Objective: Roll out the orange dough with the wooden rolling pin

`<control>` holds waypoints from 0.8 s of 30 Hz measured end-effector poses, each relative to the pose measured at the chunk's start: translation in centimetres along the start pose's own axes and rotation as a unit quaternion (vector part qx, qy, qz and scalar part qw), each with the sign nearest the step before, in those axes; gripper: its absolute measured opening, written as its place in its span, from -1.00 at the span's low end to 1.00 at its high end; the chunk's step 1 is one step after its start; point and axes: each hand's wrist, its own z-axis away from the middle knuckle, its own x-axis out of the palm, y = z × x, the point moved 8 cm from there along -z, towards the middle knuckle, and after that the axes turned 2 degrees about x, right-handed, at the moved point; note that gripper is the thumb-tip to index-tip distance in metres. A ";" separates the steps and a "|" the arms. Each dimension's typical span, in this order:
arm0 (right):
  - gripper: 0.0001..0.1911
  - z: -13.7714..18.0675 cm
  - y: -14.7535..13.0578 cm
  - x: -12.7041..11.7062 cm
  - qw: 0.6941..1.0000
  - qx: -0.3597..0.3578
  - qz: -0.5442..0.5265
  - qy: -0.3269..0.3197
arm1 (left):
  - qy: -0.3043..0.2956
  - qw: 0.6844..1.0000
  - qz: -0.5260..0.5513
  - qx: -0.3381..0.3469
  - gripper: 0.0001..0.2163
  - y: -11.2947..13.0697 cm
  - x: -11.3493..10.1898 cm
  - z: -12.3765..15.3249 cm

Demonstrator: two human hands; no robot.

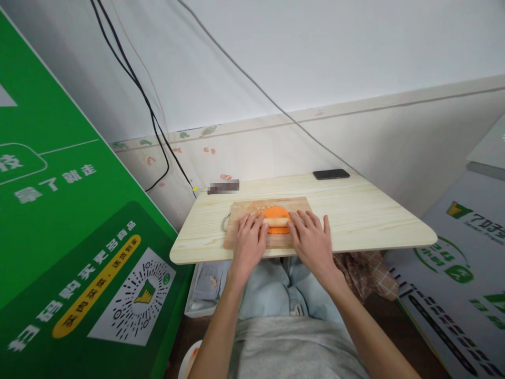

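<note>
A pale wooden rolling pin (pixel 276 222) lies crosswise on a flattened round of orange dough (pixel 276 211). The dough shows above and below the pin. Over the pin's left end my left hand (pixel 250 234) is closed, fingers pointing forward. My right hand (pixel 311 237) is closed over the other end, its outer finger held away. Both pin ends are hidden under the hands. Beneath the dough is a wooden cutting board (pixel 279 242) with a metal ring handle (pixel 225 222) at its left side. Pale smears or crumbs mark the board's upper left.
The board sits on a light wood table (pixel 366 221) against the wall. A black phone (pixel 331 174) lies at the back right, and a blurred dark object (pixel 223 187) at the back left. A green panel (pixel 130 263) stands left; cables hang along the wall.
</note>
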 end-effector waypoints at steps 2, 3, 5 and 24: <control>-0.50 1.6 -0.4 -0.9 1.000 0.004 0.001 0.001 | -0.001 1.000 0.000 0.007 -0.62 0.4 -0.8 1.4; -0.51 2.6 -0.7 -1.4 1.000 0.005 0.000 0.003 | -0.001 1.000 -0.001 0.011 -0.62 0.6 -1.3 2.2; -0.52 4.3 -1.2 -2.4 1.000 0.007 0.000 0.008 | 0.001 1.000 -0.006 0.017 -0.63 0.8 -2.0 3.5; -0.50 1.8 -0.5 -0.4 1.000 -0.012 -0.014 0.012 | -0.021 0.999 -0.029 0.023 -0.55 -0.2 0.0 0.7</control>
